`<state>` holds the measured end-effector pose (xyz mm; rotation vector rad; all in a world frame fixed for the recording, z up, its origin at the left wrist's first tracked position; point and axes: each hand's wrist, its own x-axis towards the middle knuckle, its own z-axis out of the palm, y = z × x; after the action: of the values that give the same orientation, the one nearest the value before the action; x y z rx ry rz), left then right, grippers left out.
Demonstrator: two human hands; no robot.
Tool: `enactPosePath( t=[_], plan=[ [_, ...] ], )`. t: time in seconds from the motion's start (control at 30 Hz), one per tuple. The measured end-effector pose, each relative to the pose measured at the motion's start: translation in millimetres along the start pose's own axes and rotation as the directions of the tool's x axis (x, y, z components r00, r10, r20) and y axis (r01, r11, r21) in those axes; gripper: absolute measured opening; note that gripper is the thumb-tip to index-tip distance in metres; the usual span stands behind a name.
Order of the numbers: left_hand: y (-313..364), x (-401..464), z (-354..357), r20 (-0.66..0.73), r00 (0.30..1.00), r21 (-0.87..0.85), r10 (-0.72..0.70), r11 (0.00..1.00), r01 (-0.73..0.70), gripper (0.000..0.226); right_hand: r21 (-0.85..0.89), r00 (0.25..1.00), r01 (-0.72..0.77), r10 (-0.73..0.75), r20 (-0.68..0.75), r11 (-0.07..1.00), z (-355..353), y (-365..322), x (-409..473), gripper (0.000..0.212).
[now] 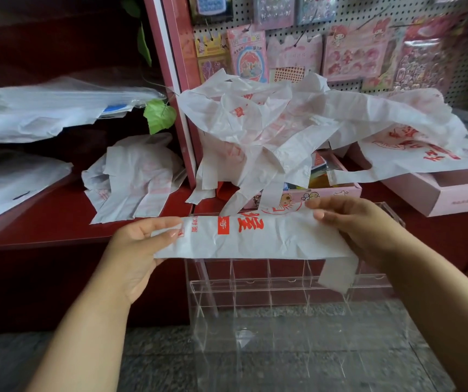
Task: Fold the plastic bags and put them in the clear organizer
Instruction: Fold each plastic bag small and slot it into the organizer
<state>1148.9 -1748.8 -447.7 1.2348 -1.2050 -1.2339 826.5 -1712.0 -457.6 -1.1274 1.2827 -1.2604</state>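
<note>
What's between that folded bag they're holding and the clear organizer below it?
Nothing visible. Both hands, left and right, hold the folded bag as a long strip directly above the clear organizer. Its compartments look open and unfilled. Only the bag's own handle hangs toward them.

The 2 forearms are bare to each hand, left hand (138,250) and right hand (351,222), with glossy fingernails.

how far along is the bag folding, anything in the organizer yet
Early on. Done: nothing shows in the clear organizer; its visible compartments hold no bags. In hand: one bag, folded into a long strip, gripped by left hand and right hand. Left: the loose bag pile behind and the crumpled bags at left.
</note>
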Motion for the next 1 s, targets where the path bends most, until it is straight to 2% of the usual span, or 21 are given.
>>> enactPosePath(
  t=[0.1,0.27,0.47,0.63,0.77,0.9,1.0],
  plan=[
    [-1,2,-2,-0.028,0.999,0.013,0.043,0.999,-0.042,0.026,-0.208,0.998,0.053,-0.045,0.047,0.977,-2,1,-2,0.052],
    [1,1,-5,0.040,0.993,0.057,0.113,0.992,-0.115,0.047,-0.301,0.989,0.138,-0.146,-0.002,0.944,-1,0,-3,0.048],
    [0,3,-9,-0.011,0.981,0.263,0.194,0.947,-0.185,0.019,-0.348,0.984,0.161,-0.177,-0.015,0.924,0,-1,-4,0.036],
    [1,6,-11,-0.047,0.963,0.304,0.266,0.922,-0.240,0.012,-0.432,0.983,0.161,-0.181,-0.007,0.888,1,3,-1,0.021],
    [11,18,-12,-0.075,0.942,0.339,0.328,0.897,-0.285,0.012,-0.471,0.995,0.078,-0.096,-0.013,0.879,5,10,2,0.009],
    [38,22,-2,-0.027,0.939,0.332,0.344,0.889,-0.316,0.014,-0.466,0.993,-0.062,0.099,0.057,0.883,8,22,4,0.003],
    [65,23,15,0.047,0.926,0.336,0.374,0.867,-0.367,0.018,-0.635,0.965,-0.027,0.185,0.184,0.772,14,24,-1,0.004]
  ],
)
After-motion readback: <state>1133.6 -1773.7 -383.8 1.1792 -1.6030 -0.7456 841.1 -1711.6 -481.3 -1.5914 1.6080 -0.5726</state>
